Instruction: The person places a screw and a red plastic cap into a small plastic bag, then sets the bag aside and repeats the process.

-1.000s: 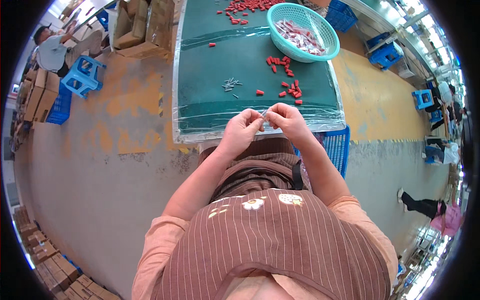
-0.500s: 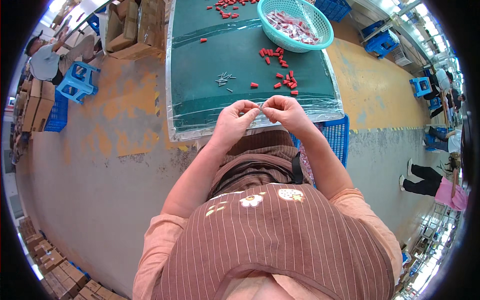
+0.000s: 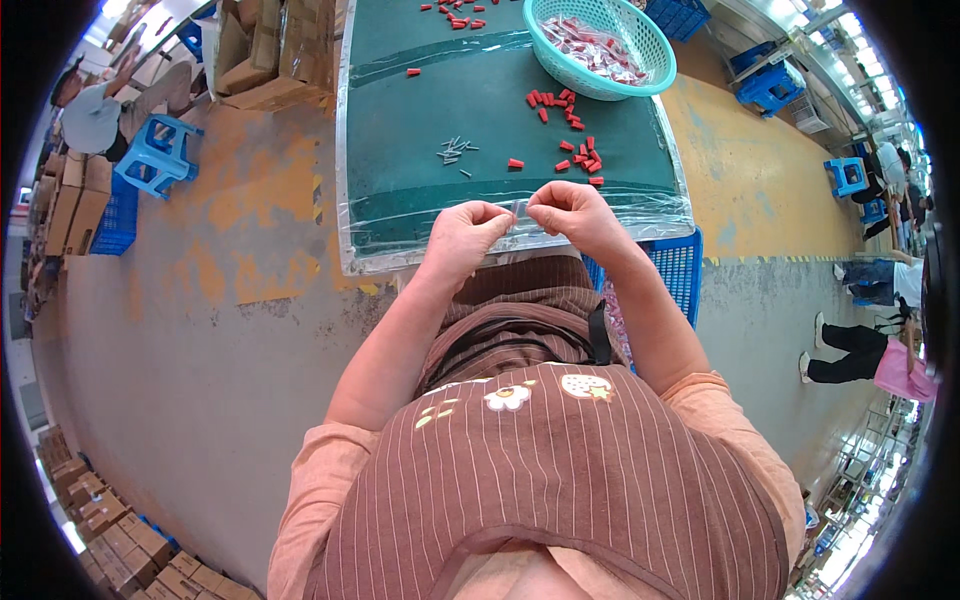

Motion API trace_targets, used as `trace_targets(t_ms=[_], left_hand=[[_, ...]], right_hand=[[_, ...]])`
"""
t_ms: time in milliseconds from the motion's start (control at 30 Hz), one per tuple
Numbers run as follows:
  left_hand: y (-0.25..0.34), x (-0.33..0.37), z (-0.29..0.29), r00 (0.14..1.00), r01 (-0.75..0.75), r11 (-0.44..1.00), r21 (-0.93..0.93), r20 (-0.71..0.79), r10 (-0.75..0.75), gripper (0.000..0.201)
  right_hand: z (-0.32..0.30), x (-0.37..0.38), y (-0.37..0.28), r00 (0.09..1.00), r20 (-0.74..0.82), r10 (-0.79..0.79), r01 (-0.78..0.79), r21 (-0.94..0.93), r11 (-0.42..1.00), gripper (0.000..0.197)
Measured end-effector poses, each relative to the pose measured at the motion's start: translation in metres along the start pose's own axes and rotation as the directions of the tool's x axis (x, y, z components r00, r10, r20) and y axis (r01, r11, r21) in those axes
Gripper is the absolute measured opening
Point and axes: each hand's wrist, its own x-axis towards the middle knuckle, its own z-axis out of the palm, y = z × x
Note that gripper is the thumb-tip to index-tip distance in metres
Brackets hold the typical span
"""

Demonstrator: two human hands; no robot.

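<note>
Over the near edge of the green-topped table [image 3: 400, 125], my left hand [image 3: 463, 240] and my right hand [image 3: 580, 216] are pinched close together, fingertips almost meeting. Between them is a small greyish, partly see-through thing [image 3: 518, 208]; its kind is too small to tell. Both hands are closed, thumb against forefinger. Just beyond lie a little pile of grey screws [image 3: 456, 150], one loose screw [image 3: 465, 173] and a single red tapered cap [image 3: 515, 163]. Several more red caps [image 3: 583, 155] lie scattered beyond my right hand.
A turquoise basket [image 3: 655, 80] of small clear bags with red pieces stands at the table's far right. More red caps [image 3: 460, 22] lie at the far end. A blue crate [image 3: 675, 270] is beside my legs. Stools, cartons and other people are farther off.
My hands have parted slightly, and more of the small greyish thing shows between them. The table and what lies on it have shifted slightly right and up in view.
</note>
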Motion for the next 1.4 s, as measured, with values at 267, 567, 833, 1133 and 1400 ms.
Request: trace_targets(t_ms=[267, 567, 833, 1133, 1400], left_hand=[[-0.006, 0.008, 0.002, 0.974, -0.185, 0.981, 0.058, -0.122, 0.191, 0.016], [-0.015, -0.008, -0.001, 0.806, -0.474, 0.697, 0.538, -0.052, 0.589, 0.009], [-0.028, 0.004, 0.003, 0.975, -0.209, 0.977, 0.042, -0.066, 0.211, 0.008], [-0.048, 0.011, 0.004, 0.974, -0.207, 0.976, -0.074, -0.106, 0.198, 0.006], [-0.038, 0.000, -0.021, 0.951, -0.255, 0.953, 0.163, -0.137, 0.278, 0.004]], right_hand=[[0.019, -0.004, -0.006, 0.912, -0.285, -0.295, 0.182, -0.363, 0.914, 0.019], [0.044, 0.004, 0.008, 0.973, -0.162, -0.167, 0.120, -0.266, 0.957, 0.016], [0.034, 0.000, 0.017, 0.956, -0.229, -0.184, 0.128, -0.239, 0.963, 0.015], [0.049, -0.008, 0.008, 0.955, -0.149, -0.256, 0.231, -0.168, 0.958, 0.015], [0.047, 0.003, -0.003, 0.821, -0.073, -0.566, 0.472, -0.470, 0.746, 0.034]])
